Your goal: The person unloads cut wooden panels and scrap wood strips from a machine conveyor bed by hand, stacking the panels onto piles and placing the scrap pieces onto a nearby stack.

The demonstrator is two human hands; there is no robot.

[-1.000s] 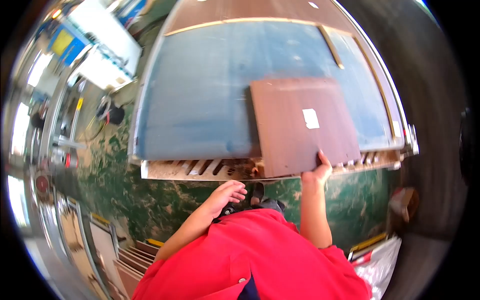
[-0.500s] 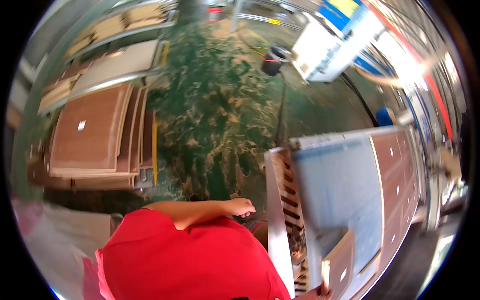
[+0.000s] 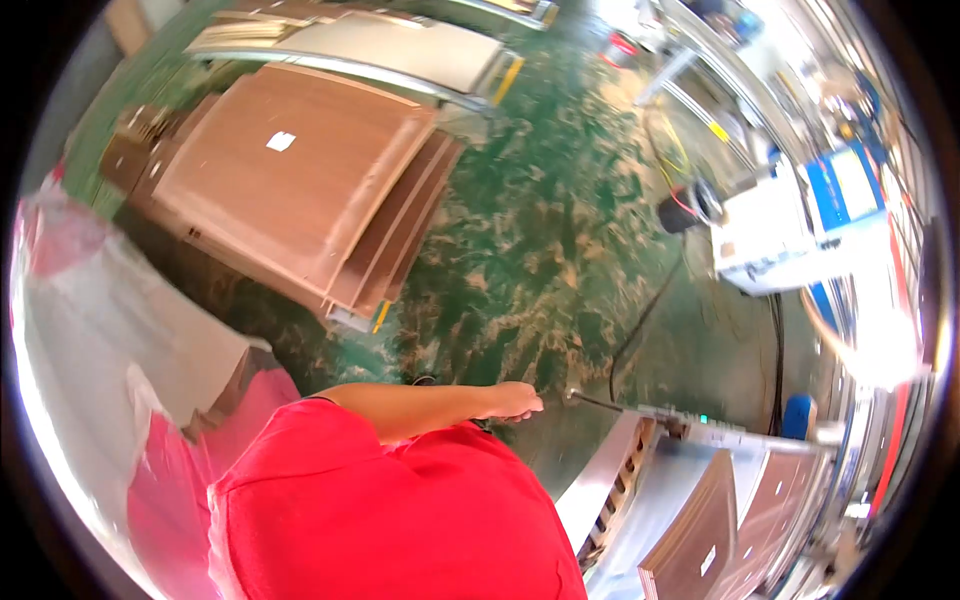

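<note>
My left hand hangs in front of my body over the green floor, its fingers curled loosely; whether anything is in them is too small to tell. My right hand is out of the frame. At the lower right a brown panel with a white label stands tilted above the machine bed. On the left lies a stack of large brown boards, the top one bearing a white label.
Plastic-wrapped goods stand close on my left. A pale board rests on a rack behind the stack. A black bucket and a white-and-blue machine are at the upper right. A dark cable runs over the floor.
The view has swung left, away from the machine bed towards the board stack. The brown panel now stands tilted instead of lying flatter. My right hand has left the view.
</note>
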